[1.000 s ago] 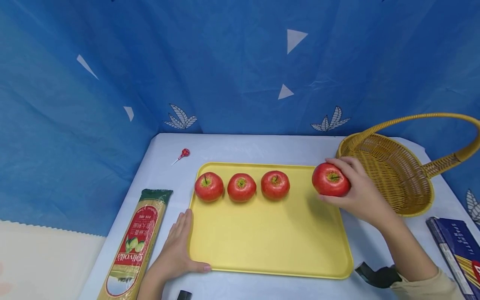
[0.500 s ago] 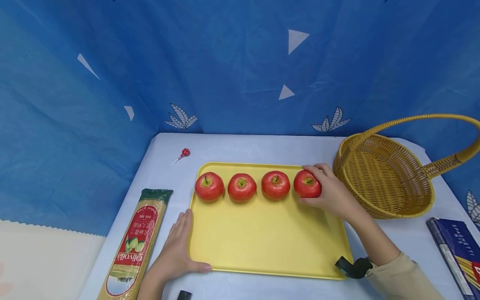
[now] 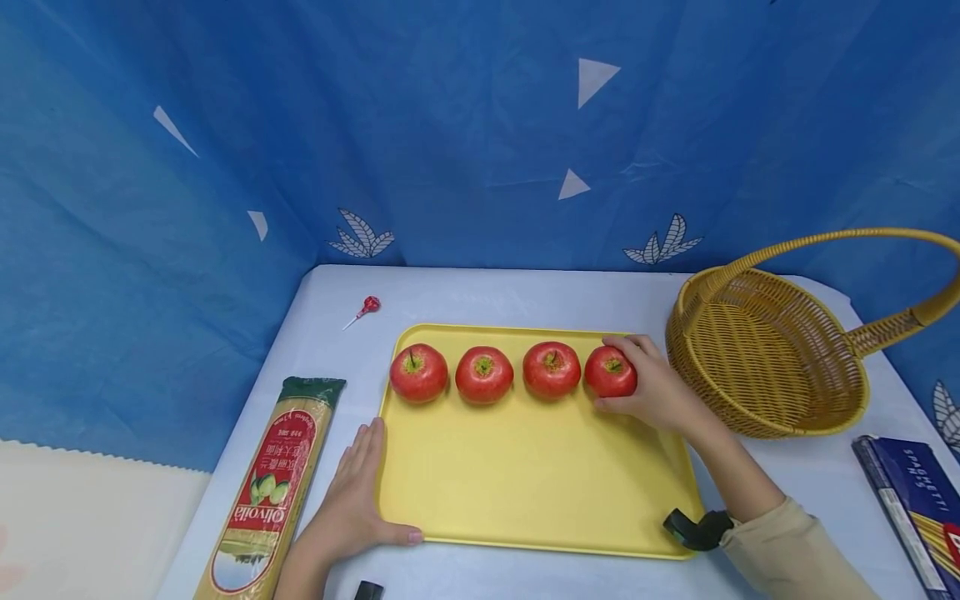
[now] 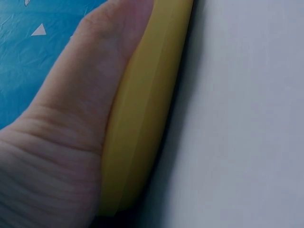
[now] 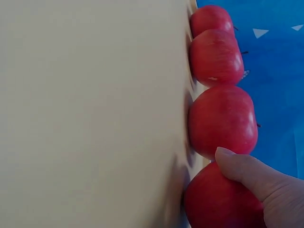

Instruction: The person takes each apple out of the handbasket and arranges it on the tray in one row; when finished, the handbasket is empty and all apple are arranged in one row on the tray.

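A yellow tray (image 3: 525, 483) lies on the table with three red apples lined up along its far side: a left one (image 3: 417, 373), a middle one (image 3: 483, 375) and a right one (image 3: 551, 370). At the row's right end my right hand (image 3: 654, 390) grips another red apple (image 3: 610, 372), thumb on the near side. In the right wrist view the thumb (image 5: 254, 173) presses on this held apple (image 5: 218, 202), close beside its neighbour (image 5: 222, 121). My left hand (image 3: 351, 504) rests against the tray's near left corner, fingers extended along the left edge and thumb along the front.
A wicker basket (image 3: 757, 358) with a tall handle stands right of the tray. Blue spaghetti box (image 3: 918, 492) lies at the far right. Left are a spaghetti packet (image 3: 273, 492) and a red lollipop (image 3: 369, 306). A blue curtain (image 3: 480, 142) hangs behind.
My right hand has carried the apple leftward from the tray's right side, near the basket, and lowered it beside the row. The left hand has stayed at the tray corner.
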The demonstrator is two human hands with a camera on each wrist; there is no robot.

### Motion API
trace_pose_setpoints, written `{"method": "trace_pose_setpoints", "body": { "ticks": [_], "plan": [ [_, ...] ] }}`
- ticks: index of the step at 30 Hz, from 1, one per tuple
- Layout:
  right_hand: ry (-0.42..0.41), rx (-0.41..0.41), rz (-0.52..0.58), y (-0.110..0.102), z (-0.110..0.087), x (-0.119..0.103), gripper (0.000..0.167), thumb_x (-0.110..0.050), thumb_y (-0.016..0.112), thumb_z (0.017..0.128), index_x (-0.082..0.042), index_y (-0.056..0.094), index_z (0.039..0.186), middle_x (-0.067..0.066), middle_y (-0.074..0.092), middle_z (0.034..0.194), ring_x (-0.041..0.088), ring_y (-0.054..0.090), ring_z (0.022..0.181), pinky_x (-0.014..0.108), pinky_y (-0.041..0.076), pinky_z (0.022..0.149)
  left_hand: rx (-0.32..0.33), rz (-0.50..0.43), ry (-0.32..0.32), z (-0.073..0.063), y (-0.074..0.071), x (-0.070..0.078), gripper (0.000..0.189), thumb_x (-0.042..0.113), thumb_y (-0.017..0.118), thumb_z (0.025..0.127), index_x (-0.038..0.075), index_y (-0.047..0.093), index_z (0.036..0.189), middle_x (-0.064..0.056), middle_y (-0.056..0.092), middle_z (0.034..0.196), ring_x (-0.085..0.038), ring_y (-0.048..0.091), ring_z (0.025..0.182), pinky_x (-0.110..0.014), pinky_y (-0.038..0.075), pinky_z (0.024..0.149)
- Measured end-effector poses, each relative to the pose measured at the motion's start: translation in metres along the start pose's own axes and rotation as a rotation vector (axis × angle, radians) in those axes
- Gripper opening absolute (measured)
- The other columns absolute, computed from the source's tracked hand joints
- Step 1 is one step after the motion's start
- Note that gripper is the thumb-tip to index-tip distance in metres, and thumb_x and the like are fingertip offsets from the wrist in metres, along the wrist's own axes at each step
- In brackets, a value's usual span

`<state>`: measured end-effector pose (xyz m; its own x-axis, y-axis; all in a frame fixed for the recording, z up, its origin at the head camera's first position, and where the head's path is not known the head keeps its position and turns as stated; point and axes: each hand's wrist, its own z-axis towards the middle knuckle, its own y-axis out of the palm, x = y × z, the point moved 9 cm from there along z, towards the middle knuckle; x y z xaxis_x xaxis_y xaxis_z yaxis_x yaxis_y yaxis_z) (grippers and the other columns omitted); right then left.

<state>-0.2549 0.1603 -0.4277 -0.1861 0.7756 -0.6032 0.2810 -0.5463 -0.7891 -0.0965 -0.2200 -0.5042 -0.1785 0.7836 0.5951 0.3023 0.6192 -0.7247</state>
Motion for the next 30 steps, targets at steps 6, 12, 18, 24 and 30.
{"method": "trace_pose_setpoints", "body": {
  "ticks": [6,12,18,24,30],
  "plan": [
    [0.000,-0.003,0.043,0.003,0.000,0.004,0.095,-0.034,0.089,0.072,-0.015,0.039,0.150,0.016,0.038,0.142,0.040,0.054,0.122,0.060,0.054,0.094,0.001,0.006,0.002,0.000,0.001,0.000,0.157,0.073,0.086,0.047,0.017,-0.008,0.160,-0.009,-0.002,0.169,-0.031,-0.008,0.156,-0.058,0.002,0.125],
    [-0.004,-0.001,0.065,0.006,0.000,0.006,0.095,-0.037,0.089,0.072,-0.017,0.037,0.150,0.015,0.036,0.145,0.039,0.054,0.121,0.060,0.054,0.094,-0.001,0.004,0.005,0.000,0.001,0.001,0.156,0.072,0.086,0.048,0.016,-0.007,0.160,-0.010,-0.001,0.169,-0.031,-0.009,0.156,-0.058,0.002,0.125],
    [0.006,-0.002,0.087,0.007,-0.003,0.008,0.098,-0.039,0.088,0.073,-0.016,0.033,0.151,0.015,0.037,0.144,0.038,0.054,0.120,0.057,0.054,0.094,-0.002,0.002,0.005,0.000,0.000,0.002,0.156,0.072,0.086,0.048,0.016,-0.007,0.160,-0.010,-0.001,0.169,-0.032,-0.008,0.156,-0.058,0.002,0.125],
    [0.018,-0.005,0.097,0.008,-0.005,0.012,0.101,-0.040,0.086,0.075,-0.015,0.028,0.154,0.020,0.035,0.147,0.042,0.052,0.124,0.060,0.052,0.097,-0.003,0.003,0.006,0.000,0.000,0.002,0.157,0.073,0.086,0.048,0.016,-0.007,0.160,-0.010,-0.002,0.169,-0.032,-0.009,0.156,-0.058,0.002,0.125],
    [0.026,-0.014,0.112,0.011,-0.006,0.018,0.105,-0.041,0.084,0.078,-0.014,0.021,0.157,0.022,0.031,0.152,0.044,0.050,0.128,0.063,0.048,0.100,-0.008,0.010,-0.008,0.000,0.000,0.001,0.157,0.073,0.086,0.048,0.016,-0.008,0.160,-0.011,-0.002,0.169,-0.032,-0.009,0.156,-0.057,0.001,0.125]
  ]
}}
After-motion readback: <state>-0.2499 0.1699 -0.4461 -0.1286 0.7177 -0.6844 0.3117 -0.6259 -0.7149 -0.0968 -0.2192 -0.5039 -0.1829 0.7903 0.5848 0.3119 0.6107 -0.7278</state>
